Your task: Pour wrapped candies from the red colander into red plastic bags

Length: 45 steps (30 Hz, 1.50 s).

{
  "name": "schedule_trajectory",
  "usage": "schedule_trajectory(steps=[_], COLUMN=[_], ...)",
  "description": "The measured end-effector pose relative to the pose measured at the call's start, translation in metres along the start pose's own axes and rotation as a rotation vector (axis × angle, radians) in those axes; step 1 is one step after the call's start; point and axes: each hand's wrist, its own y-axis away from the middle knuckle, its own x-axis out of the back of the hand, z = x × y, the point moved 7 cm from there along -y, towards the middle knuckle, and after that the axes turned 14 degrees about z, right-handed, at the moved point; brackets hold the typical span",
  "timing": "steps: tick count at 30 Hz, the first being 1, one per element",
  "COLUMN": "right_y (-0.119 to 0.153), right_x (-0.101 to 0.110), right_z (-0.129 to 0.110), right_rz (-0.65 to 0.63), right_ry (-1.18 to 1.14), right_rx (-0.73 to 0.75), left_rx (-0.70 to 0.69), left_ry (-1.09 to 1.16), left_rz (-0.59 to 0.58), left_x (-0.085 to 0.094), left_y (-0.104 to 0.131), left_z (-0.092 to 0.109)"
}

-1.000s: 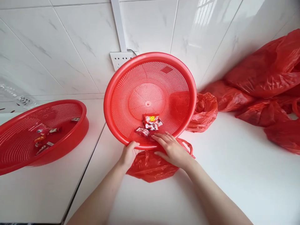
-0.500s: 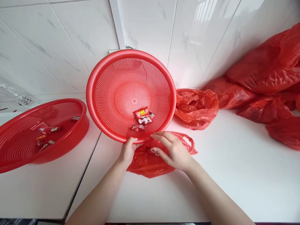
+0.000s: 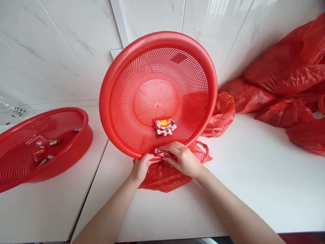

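A red plastic mesh basket [image 3: 114, 132] is tipped toward me, its mouth facing me. My left hand [image 3: 142, 168] grips the near rim with the thumb over the edge. My right hand [image 3: 181, 157] bends over the same rim, fingers and thumb closed around a small red and white candy packet [image 3: 159, 152], which the fingers partly cover. Further inside the basket lies a red packet with yellow lettering [image 3: 164, 127], with another wrapper edge beside it. Below the rim, a red plastic bag [image 3: 165, 179] rests on the white table, its opening mostly hidden by the basket and my hands.
A second red mesh basket [image 3: 76, 142] with several small packets stands tilted at the left. Behind it is a clear plastic bottle [image 3: 16, 110]. Another red bag [image 3: 222, 117] sits right of my basket, and several filled red bags [image 3: 284, 78] are piled against the tiled wall.
The basket has tipped further toward me and risen slightly to the right. A small packet has slid down to the rim, where my right fingers have closed on it.
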Motion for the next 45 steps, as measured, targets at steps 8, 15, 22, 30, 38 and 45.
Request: schedule_trajectory(steps=[8, 15, 22, 30, 38, 45], right_y=[0.012, 0.015, 0.015, 0.012, 0.004, 0.003], right_x=[-0.007, -0.002, -0.001, 0.003, 0.037, 0.030], right_z=[0.032, 0.037, 0.038, 0.030, 0.004, -0.017], right_rz=[0.104, 0.152, 0.096, 0.108, 0.260, 0.243], right_ry=[-0.764, -0.773, -0.690, -0.617, -0.065, 0.460], right_rx=[-0.757, -0.849, -0.802, -0.690, -0.206, 0.109], left_rx=[-0.012, 0.010, -0.040, -0.167, -0.235, -0.042], left_ry=[0.097, 0.101, 0.139, 0.132, 0.083, -0.007], left_rz=[0.009, 0.012, 0.028, -0.008, 0.010, -0.113], left_x=[0.005, 0.004, 0.004, -0.003, -0.003, -0.016], left_y=[-0.008, -0.008, -0.008, -0.002, 0.004, 0.017], left_z=[0.019, 0.024, 0.027, 0.037, 0.039, 0.012])
